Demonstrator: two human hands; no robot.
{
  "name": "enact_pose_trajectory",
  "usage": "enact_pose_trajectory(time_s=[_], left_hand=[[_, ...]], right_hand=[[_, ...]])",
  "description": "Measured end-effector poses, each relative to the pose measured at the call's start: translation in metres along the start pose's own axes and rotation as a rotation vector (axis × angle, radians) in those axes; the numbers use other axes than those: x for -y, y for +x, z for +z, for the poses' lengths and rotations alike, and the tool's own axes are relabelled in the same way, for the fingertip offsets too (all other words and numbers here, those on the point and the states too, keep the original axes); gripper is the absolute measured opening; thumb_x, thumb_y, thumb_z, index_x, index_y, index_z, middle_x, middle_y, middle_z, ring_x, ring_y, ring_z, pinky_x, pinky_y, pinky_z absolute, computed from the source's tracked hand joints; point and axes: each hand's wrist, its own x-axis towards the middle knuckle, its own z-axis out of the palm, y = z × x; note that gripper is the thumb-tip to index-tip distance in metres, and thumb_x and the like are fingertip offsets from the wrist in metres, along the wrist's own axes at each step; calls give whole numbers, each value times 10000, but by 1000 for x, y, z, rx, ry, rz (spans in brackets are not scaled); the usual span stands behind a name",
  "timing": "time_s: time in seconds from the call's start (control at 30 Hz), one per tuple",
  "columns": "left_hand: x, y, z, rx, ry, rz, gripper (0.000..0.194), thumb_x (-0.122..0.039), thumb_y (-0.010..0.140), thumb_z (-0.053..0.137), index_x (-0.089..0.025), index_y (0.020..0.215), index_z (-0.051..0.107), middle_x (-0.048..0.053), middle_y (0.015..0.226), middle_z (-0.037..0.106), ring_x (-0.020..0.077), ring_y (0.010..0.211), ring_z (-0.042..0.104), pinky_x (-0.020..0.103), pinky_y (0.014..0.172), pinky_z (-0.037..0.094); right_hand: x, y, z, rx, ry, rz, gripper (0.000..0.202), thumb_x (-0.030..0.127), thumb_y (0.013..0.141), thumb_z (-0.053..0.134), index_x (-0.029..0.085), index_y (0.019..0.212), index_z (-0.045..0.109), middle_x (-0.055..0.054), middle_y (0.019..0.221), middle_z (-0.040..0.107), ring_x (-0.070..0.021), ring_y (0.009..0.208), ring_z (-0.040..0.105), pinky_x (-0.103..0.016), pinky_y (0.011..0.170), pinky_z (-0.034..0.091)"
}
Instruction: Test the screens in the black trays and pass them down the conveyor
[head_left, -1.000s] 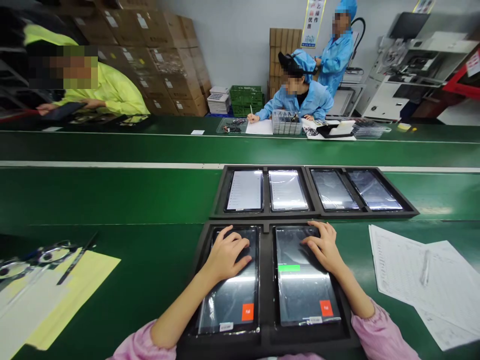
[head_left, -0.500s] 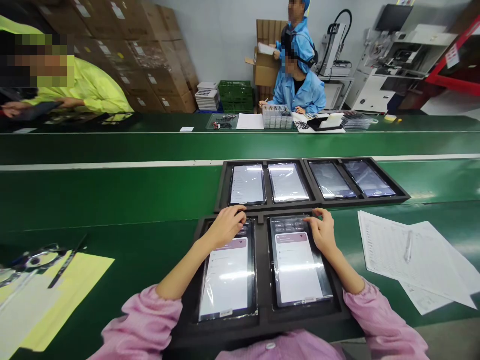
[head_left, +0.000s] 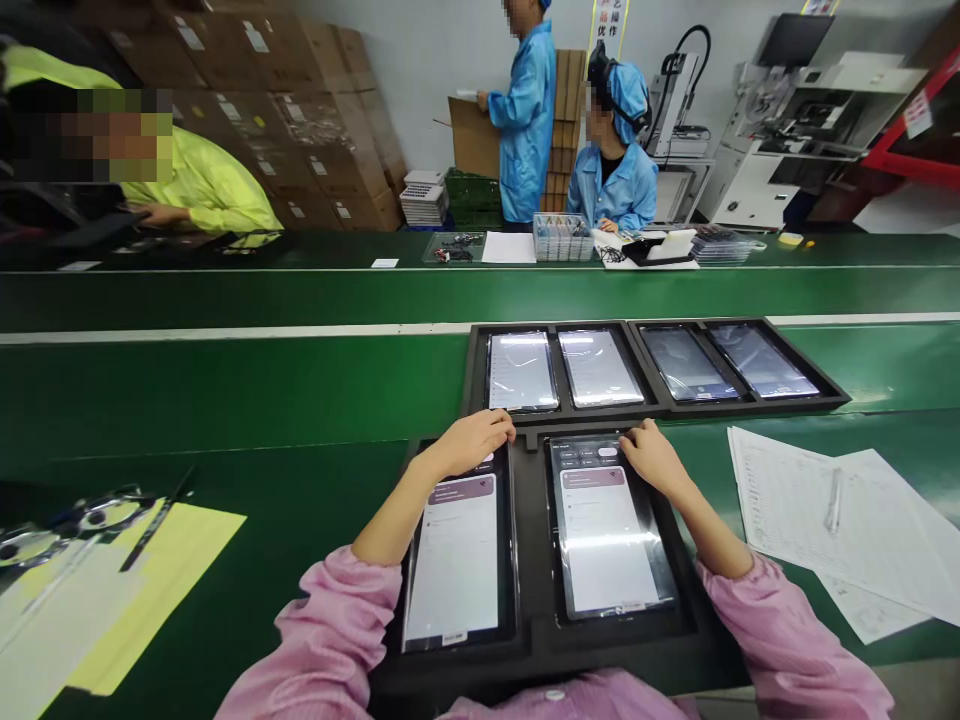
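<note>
Two lit tablets lie side by side in a black foam tray in front of me. Over the top of the left tablet (head_left: pixel 459 560) is my left hand (head_left: pixel 475 441), palm down, its bent fingers reaching to the upper right corner. My right hand (head_left: pixel 654 455) is at the top right corner of the right tablet (head_left: pixel 611 545), fingertips at the screen's edge. Neither hand grips anything that I can see; both look loosely open. Each screen shows a white panel under a mauve banner. The tray (head_left: pixel 534 590) surrounds both tablets.
Behind stand two more black trays (head_left: pixel 660 410) with tablets. Printed sheets (head_left: pixel 795 500) with a pen (head_left: pixel 834 500) lie to the right. At left are yellow paper (head_left: pixel 199 540) and a dark strip (head_left: pixel 157 520). Across the green bench (head_left: pixel 225 390), people in blue and yellow work.
The view has shifted slightly, moving the trays rightward in the picture. My left hand has shifted toward the tablet's right corner. One top button on the right tablet is now lit. A blue-clad person has moved left.
</note>
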Motion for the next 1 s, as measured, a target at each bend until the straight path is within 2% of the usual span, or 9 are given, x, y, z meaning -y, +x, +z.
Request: enact_pose_trajectory(time_s=[0.17,0.3,0.43,0.6,0.73,0.83,0.9,0.93,1.0], left_hand=[[5,-3,-12,51,-107,-11,343,-154,762,350,-242,1015,564,8,1147,596,181,1055,572,294,953,454],[8,-3,-13,79,-135,-20,416,-173,659,388,-246,1034,553,13,1170,566,201,1069,572,316,945,456],[9,-3,-11,91,-123,-45,440,-193,642,388,-249,1040,566,19,1178,526,201,1014,576,311,899,457],[10,-4,-13,86,-123,-67,440,-204,634,384,-259,1029,569,7,1151,523,193,977,577,288,848,471],[11,0,-14,101,-103,-105,419,-200,656,386,-262,1025,575,1,1141,517,191,969,586,299,835,483],[12,-6,-11,107,-84,-92,391,-233,760,401,-277,1094,600,15,1197,517,206,1049,588,320,901,493],[16,-18,-4,92,-60,-68,420,-349,866,445,-302,1267,559,44,1308,501,239,1163,564,358,985,477],[18,-25,0,73,-35,-53,510,-427,879,497,-307,1374,487,66,1376,479,269,1236,531,392,1035,455],[24,-40,9,22,37,-29,847,-528,794,654,-286,1521,294,121,1491,405,339,1356,433,481,1114,387]], right_hand=[[-1,21,-9,118,71,63,294,242,898,502,174,660,659,-59,731,525,-241,840,598,-311,774,473],[2,26,-15,199,129,97,368,397,915,535,174,630,605,-39,677,525,-234,811,576,-303,740,481],[11,27,-18,233,142,157,405,556,818,677,158,769,624,-56,819,568,-213,781,564,-298,712,493],[21,28,-19,270,124,214,504,593,691,805,152,845,616,-115,1016,554,-249,877,586,-328,757,518],[28,31,-20,270,102,225,577,599,610,863,151,877,616,-122,1046,535,-296,974,582,-369,836,518],[29,26,-25,256,117,205,519,610,729,786,148,892,615,-110,1015,537,-279,967,584,-364,842,517],[28,13,-30,220,132,168,432,563,861,677,144,949,615,-108,1021,536,-267,992,573,-373,881,504],[28,2,-33,191,138,148,387,516,899,644,146,1005,611,-110,1049,531,-268,1035,556,-388,922,487],[25,-26,-34,118,128,50,356,420,901,664,167,1140,586,-118,1138,505,-281,1142,495,-428,1004,435]])
